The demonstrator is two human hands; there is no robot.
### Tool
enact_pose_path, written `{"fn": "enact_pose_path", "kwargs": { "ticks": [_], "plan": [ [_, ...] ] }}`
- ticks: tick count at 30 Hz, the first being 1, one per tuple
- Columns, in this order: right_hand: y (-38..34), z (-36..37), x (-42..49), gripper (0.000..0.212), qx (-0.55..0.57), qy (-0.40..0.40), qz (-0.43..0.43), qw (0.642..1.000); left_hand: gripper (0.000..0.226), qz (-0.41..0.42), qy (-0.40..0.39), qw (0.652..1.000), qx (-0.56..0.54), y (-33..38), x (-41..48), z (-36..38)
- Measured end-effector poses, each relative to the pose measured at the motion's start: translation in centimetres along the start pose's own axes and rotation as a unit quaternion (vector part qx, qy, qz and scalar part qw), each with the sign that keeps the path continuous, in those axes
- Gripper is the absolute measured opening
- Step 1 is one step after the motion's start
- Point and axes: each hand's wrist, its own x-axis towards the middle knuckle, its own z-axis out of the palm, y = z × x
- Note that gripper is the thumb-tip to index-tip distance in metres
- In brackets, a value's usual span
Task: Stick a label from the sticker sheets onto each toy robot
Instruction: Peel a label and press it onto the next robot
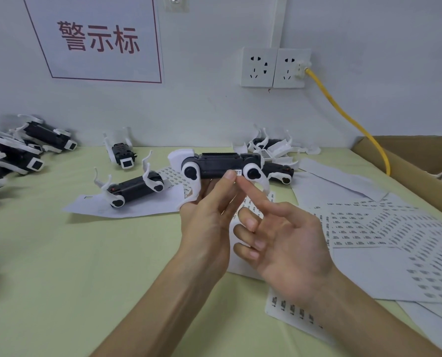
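At far left of the pale green tabletop [73, 266], a heap of black-and-white plastic toy robots [21, 153] is lying jumbled; labelled or not, can't tell. Moving rightward, a lone robot [135, 188] is resting legs-up on a white paper backing sheet [142, 208].

Centre frame, the left hand [207, 222] is gripping a long black plastic toy robot with white legs [220, 164] from underneath, fingers wrapping the body and the thumb pressing on the near side. Just right of that thumb, a small white rectangular label [237, 172] is sitting on the robot's black side, beside the white hip joint.

The right hand [279, 238] is holding nothing. Its index finger [253, 195] is pointing up w/ the tip just below the label, and the other fingers are curling loosely. Whether the tip is touching the label, can't tell.

Further right, white paper sticker sheets with rows of printed labels [369, 228] are spreading over the table, w/ a brown cardboard box [408, 155] sitting at the edge.

Step looks like pressing the label flat. Risks:
- The label could be ending up crooked or w/ a lifting corner if the rub is too light or off-centre, esp. so near the joint.
- The label edge could be catching on the fingertip & peeling back as the finger is leaving.
- The robot could be twisting in the grip if the thumb isn't backing the push.
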Motion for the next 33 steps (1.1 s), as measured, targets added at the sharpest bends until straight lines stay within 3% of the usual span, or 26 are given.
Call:
{"fn": "enact_pose_path", "kwargs": {
  "ticks": [11,19,28,33],
  "plan": [
    [-0.1,0.2,0.0,0.049,0.005,0.009,0.007,1.000,0.010,0.041,0.041,0.998,0.004,-0.4,-0.1,0.0],
    [-0.1,0.1,-0.1,0.051,0.010,0.016,0.004,1.000,0.020,0.111,0.058,0.992,0.027,-0.7,0.4,-0.3],
    [0.4,0.0,0.0,0.052,0.045,0.023,0.004,0.999,0.012,0.096,0.082,0.992,0.018,-0.9,0.3,-0.2],
    [0.5,0.1,0.1,0.051,0.057,0.021,0.003,0.998,0.024,0.090,0.095,0.991,0.016,-1.0,0.3,-0.2]
  ]
}}
